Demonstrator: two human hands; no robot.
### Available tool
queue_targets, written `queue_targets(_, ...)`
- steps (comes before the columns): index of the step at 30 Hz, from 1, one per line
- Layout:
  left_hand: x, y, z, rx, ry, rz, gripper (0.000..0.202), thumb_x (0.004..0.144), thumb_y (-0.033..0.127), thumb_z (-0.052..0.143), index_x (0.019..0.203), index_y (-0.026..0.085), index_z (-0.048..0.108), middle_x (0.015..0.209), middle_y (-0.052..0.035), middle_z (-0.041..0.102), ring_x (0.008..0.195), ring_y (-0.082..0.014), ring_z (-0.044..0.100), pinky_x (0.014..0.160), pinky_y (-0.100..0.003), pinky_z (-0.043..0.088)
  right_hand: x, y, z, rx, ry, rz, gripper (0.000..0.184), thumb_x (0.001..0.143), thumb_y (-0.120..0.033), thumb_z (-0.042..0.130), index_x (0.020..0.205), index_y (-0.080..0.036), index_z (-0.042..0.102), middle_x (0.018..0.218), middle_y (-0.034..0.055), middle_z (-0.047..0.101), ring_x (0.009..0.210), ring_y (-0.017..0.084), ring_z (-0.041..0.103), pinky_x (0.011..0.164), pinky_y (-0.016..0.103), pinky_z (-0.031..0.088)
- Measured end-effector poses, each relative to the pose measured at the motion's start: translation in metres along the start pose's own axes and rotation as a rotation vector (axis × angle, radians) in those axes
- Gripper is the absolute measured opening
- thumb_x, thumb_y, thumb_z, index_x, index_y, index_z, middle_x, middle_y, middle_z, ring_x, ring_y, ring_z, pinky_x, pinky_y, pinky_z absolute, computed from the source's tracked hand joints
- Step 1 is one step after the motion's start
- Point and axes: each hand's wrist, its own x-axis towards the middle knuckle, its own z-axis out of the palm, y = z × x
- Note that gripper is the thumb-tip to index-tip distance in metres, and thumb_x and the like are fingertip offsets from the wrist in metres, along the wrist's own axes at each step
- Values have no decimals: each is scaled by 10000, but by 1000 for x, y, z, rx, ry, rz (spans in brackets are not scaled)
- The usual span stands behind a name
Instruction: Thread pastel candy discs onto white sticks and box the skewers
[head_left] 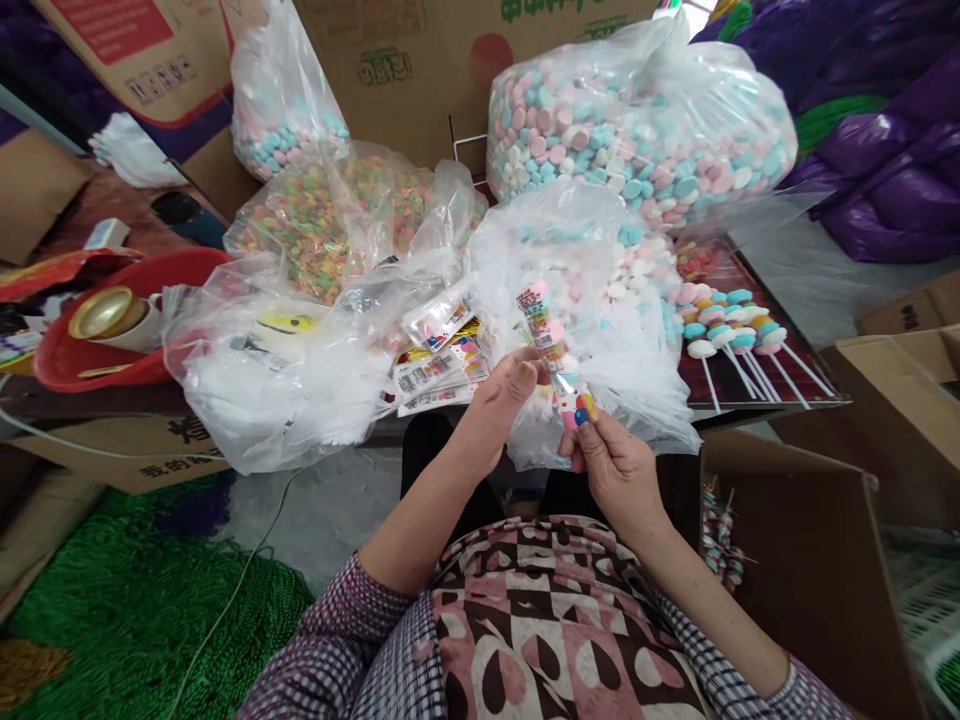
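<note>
Table (757, 385) under candy bags (645, 120)

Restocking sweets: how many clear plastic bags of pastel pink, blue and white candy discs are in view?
3: one big bag at top right, a smaller one at top left, an open one behind the hands. Others may be hidden.

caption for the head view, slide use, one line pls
Left hand and right hand hold a wrapped candy stick over bags of pastel candies.

Pastel candy skewer (546, 335), red basin (112, 362)
</note>
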Motion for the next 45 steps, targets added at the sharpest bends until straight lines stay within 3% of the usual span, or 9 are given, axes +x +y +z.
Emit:
queue_targets(5,5,0,21,-269,-94,-198,672,731,575,760,1258,196,585,801,-34,697,658,-164,624,498,-247,422,-2,1,3,-45,-19,-35,286,971,-415,487,818,-230,643,624,-18,573,480,120,483,513,271,425)
queue_targets(11,0,-2,31,-345,-100,-233,706,779,480,740,1372,174,512,504,59,455,765,-216,687,443,-189,372,-2,-1,7,13,-23,13,242,965,-423,514,874,-233,634,623,-21,580,482,124,494,507,273,422)
queue_targets(17,-1,-17,17,-303,-136,-271,446,777,577,698,947,166,669,487,49,416,622,-187,621,393,-217,366,4,-4,7,9,-139,27,285,946,-462,535,827,-225,640,614,-12,620,462,125,521,481,266,439)
queue_targets(22,-7,-11,-2,-357,-86,-217,405,784,556,710,705,169,625,490,21,513,603,-144,604,644,-282,482,25,-17,-33,-118,-156,6,209,860,-441,675,920,-258,756,743,26,728,685,191,668,687,322,536)
queue_targets(25,-16,-4,3,-490,-366,-337,426,743,571,742,668,174,606,433,40,449,555,-166,618,640,-311,485,36,-25,-43,160,-71,102,354,815,-478,720,1119,-295,733,952,57,767,860,236,709,790,379,558)
queue_targets(30,-28,-7,23,-728,-944,-670,519,577,650,814,610,210,540,377,85,318,376,-139,454,524,-349,481,34,-36,-16,598,-445,354,650,698,-626,755,1228,-255,692,873,105,757,786,288,726,739,442,589)
queue_targets(32,-28,-9,20,-636,-824,-641,532,596,658,798,631,214,506,405,92,317,376,-117,414,508,-326,466,33,-37,-2,631,-348,352,525,706,-573,775,1125,-262,718,771,68,733,766,264,723,742,415,590)
queue_targets(38,-23,-9,-6,102,-41,-119,349,785,520,701,979,240,626,589,36,519,584,-160,530,591,-273,433,43,-29,18,523,101,120,229,716,-349,821,833,-232,662,829,16,705,803,191,688,757,338,578)
queue_targets(45,-25,-12,-17,-300,-544,-401,507,780,697,601,788,199,505,475,117,279,380,-80,327,480,-260,401,52,-35,4,444,-286,136,278,695,-347,842,883,-210,689,868,38,692,599,136,573,430,239,431)
